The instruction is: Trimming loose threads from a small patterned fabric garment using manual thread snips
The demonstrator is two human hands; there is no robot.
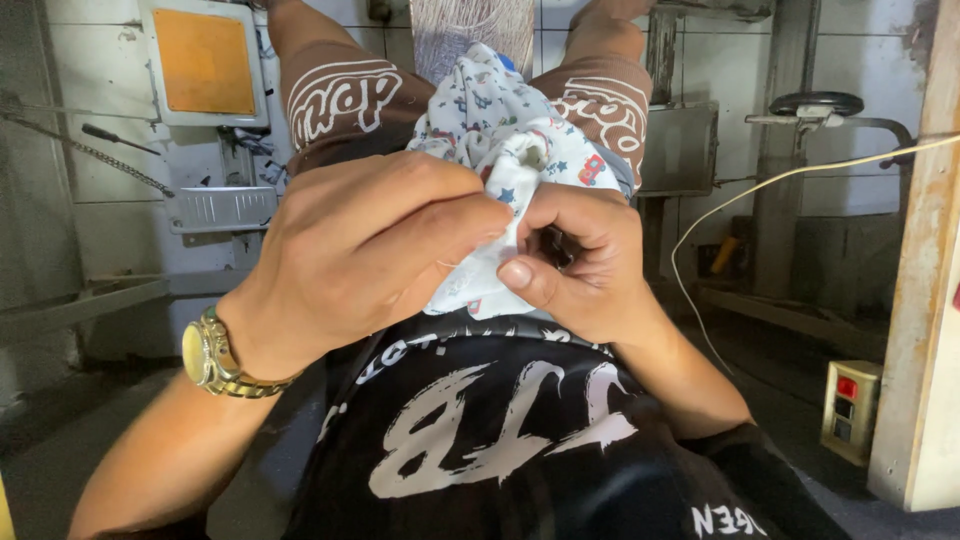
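A white printed cloth (505, 120) with small coloured figures lies bunched on my lap, over my brown shorts. My left hand (370, 250), with a gold watch on its wrist, pinches the cloth's near edge between fingers and thumb. My right hand (580, 265) is curled beside it, fingers closed on the same bunched edge, and a small dark thing shows between its fingers. The two hands touch at the cloth, just above my black shirt with white lettering.
A white machine part with an orange panel (205, 60) stands at the upper left, with a chain (90, 150) beside it. A thin white cord (720, 205) hangs at the right. A wooden post (925, 300) carries a switch box (848, 410).
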